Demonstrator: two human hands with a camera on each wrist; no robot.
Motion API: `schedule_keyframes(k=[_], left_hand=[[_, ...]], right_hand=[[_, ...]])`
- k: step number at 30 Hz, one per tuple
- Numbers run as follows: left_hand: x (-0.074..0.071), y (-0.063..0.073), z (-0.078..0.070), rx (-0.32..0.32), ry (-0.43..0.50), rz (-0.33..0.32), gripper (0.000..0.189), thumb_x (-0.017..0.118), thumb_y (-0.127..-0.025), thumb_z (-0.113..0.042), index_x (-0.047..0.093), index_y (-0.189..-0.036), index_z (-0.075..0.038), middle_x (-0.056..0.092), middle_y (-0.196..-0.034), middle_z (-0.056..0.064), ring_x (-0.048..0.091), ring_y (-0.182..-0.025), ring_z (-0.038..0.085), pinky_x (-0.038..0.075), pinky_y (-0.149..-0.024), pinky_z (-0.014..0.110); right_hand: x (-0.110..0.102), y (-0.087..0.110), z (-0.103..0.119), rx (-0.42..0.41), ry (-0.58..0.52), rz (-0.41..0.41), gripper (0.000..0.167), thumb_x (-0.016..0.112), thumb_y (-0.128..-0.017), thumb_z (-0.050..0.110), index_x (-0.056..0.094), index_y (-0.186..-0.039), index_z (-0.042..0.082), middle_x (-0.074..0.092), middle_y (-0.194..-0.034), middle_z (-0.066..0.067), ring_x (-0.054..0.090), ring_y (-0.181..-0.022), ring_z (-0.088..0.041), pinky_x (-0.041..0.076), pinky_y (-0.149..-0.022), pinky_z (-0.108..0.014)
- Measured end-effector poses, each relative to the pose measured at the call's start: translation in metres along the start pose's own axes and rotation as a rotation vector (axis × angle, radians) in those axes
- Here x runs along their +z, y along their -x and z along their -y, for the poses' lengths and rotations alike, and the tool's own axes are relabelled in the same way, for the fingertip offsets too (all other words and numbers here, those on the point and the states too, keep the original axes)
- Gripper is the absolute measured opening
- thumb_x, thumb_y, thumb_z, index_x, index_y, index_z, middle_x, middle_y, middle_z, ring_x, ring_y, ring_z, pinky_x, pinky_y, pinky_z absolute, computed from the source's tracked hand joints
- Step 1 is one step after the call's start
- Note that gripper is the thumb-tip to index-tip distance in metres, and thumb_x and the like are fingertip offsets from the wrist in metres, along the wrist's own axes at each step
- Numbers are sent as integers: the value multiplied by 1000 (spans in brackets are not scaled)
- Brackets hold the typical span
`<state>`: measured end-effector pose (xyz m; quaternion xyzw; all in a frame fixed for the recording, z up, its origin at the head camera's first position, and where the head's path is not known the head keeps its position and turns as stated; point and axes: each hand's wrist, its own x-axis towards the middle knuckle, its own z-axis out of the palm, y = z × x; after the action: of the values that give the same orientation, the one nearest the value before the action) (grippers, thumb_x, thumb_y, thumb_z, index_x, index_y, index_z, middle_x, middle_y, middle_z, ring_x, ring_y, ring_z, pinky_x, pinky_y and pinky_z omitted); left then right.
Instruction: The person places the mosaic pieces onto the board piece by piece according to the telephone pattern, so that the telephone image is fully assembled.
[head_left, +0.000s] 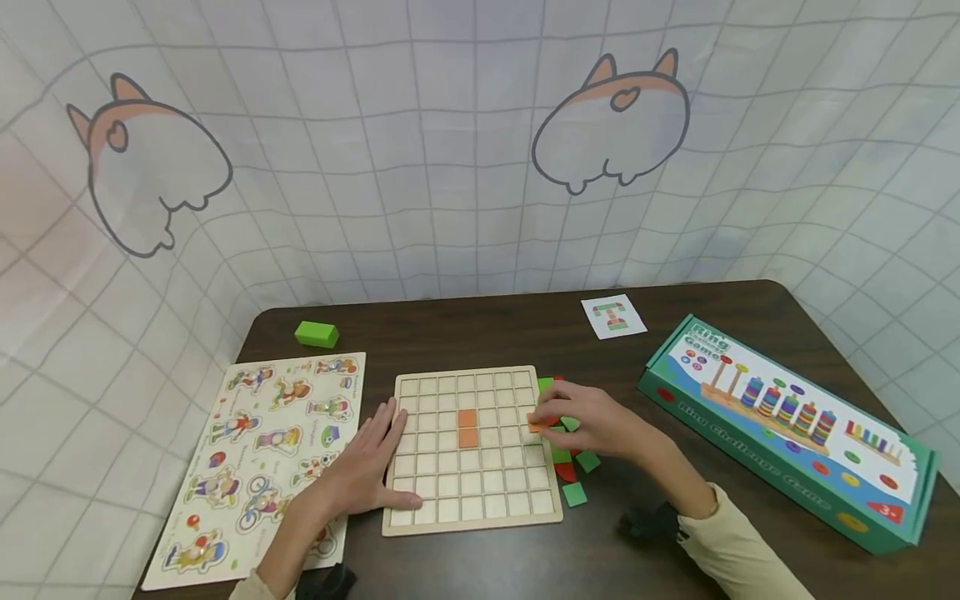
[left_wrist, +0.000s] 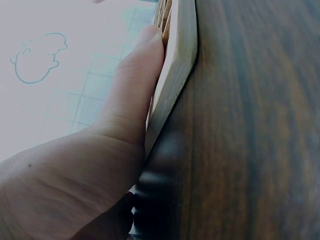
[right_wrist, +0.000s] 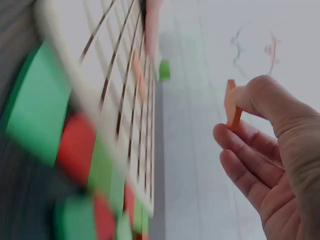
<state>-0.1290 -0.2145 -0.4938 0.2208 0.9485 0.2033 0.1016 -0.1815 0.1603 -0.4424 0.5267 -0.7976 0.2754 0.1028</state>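
A wooden grid board [head_left: 438, 504] lies on the dark table with two orange square tiles [head_left: 468, 427] set in neighbouring cells, one below the other. My left hand [head_left: 365, 467] rests along the board's left edge, fingers and thumb stretched out on the frame. Above the board's right side, my right hand [head_left: 588, 421] pinches an orange tile [right_wrist: 231, 106] between thumb and fingers; in the right wrist view the tile is held up clear of the board. Beneath and beside that hand lie several loose green tiles [head_left: 574, 495] and red pieces [head_left: 566, 472], partly hidden by it.
A small pattern card [head_left: 615, 317] lies at the back. To the right stands a green game box [head_left: 787, 433]. On the left is a picture board [head_left: 255, 467] with colourful figures, partly under my left forearm. A bright green block [head_left: 317, 334] sits behind it.
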Motion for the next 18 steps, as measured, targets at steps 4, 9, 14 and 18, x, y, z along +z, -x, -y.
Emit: schedule_keyframes(k=[4,9,14,18], left_hand=[[-2,-2,-2,3,-3,-7,124,71,-69,-71,14,-155,-1,3,-163,22,7,-151,40,18,-120,57],[-3,-5,-3,4,-23,-6,125,70,-69,-72,14,-155,-2,3,-163,21,7,-151,39,19,-120,56],[-2,-4,-3,-12,-26,7,126,69,-68,-74,13,-156,-3,2,-163,21,7,-151,39,18,-121,55],[0,-3,-2,-28,-23,19,127,68,-68,-76,12,-156,-4,1,-164,19,5,-152,38,17,-121,55]], right_hand=[[15,-29,15,-58,8,24,20,77,-80,9,74,-100,13,63,-97,-1,59,-81,-9,52,-70,-13],[32,-45,23,-81,43,62,14,77,-82,14,74,-96,14,64,-95,1,59,-82,-7,50,-71,-10],[46,-46,26,-38,45,115,13,77,-84,19,74,-96,15,64,-95,2,59,-82,-7,49,-72,-9],[57,-47,30,4,45,159,13,75,-86,24,75,-96,15,64,-93,3,58,-81,-7,49,-71,-9]])
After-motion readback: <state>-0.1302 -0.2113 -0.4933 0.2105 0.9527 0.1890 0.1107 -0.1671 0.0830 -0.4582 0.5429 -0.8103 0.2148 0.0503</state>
